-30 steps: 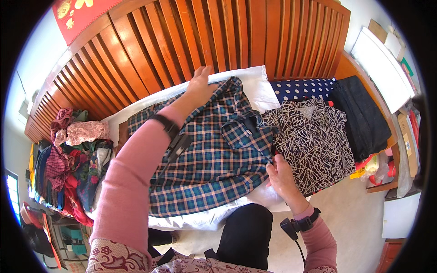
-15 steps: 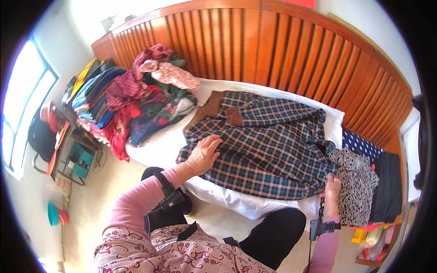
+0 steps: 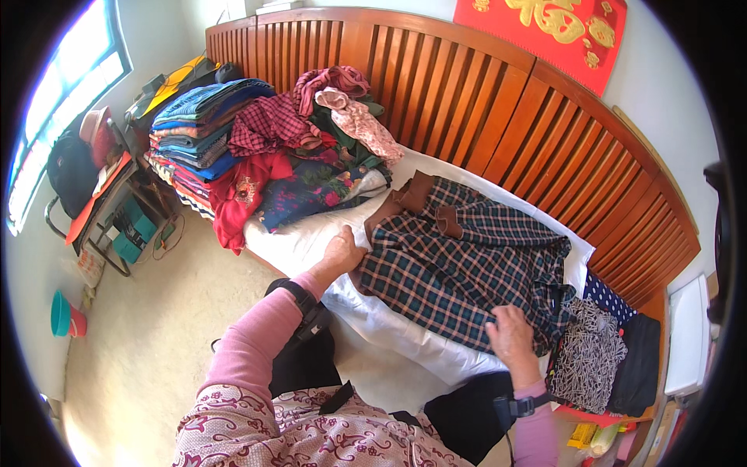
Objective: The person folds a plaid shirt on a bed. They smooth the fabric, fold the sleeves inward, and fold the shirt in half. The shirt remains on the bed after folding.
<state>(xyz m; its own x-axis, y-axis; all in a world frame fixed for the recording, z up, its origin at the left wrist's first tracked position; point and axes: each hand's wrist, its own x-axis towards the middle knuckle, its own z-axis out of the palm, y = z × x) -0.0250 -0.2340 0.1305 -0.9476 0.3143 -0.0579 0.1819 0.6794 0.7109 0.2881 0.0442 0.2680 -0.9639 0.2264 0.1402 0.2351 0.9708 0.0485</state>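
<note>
My left hand, hold unclear, could ruck the plaid shirt by tugging its hem against my loosely open right hand.

From the head, one wide fisheye looks down and forward, near the dark plaid cloth shirt right of centre; the slatted orange-brown wooden backrest arcs across the upper frame.

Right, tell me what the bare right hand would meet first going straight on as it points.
Most likely the dark green plaid cloth shirt, spread just ahead of the bare right hand; whether the fingertips already touch it is hard to tell.
</note>
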